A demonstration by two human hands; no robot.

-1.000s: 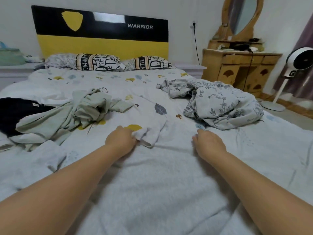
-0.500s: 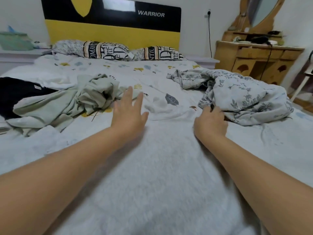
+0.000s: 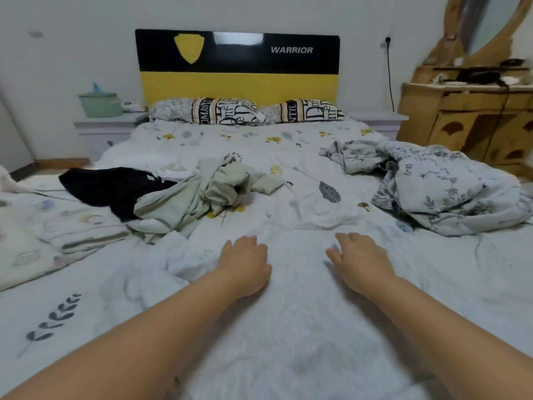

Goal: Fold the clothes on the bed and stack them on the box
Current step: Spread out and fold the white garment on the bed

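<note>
Both my hands lie flat on the pale grey fleecy garment (image 3: 288, 336) spread across the near end of the bed (image 3: 432, 284). My left hand (image 3: 245, 265) presses palm-down with its fingers relaxed; my right hand (image 3: 360, 262) does the same with its fingers splayed, and neither has hold of any cloth. I judge the fabric soft, light and limp: it will sag and crease when lifted, so smoothing comes before folding. Its left edge is bunched in wrinkles just beside my left wrist. I would take it by pinching two corners or the far hem near my fingertips, then carry that edge over. Beyond, a crumpled sage-green cotton garment (image 3: 202, 194) touches a black garment (image 3: 115, 189), and a grey floral cloth heap (image 3: 447, 192) lies to the right. I cannot see the box.
</note>
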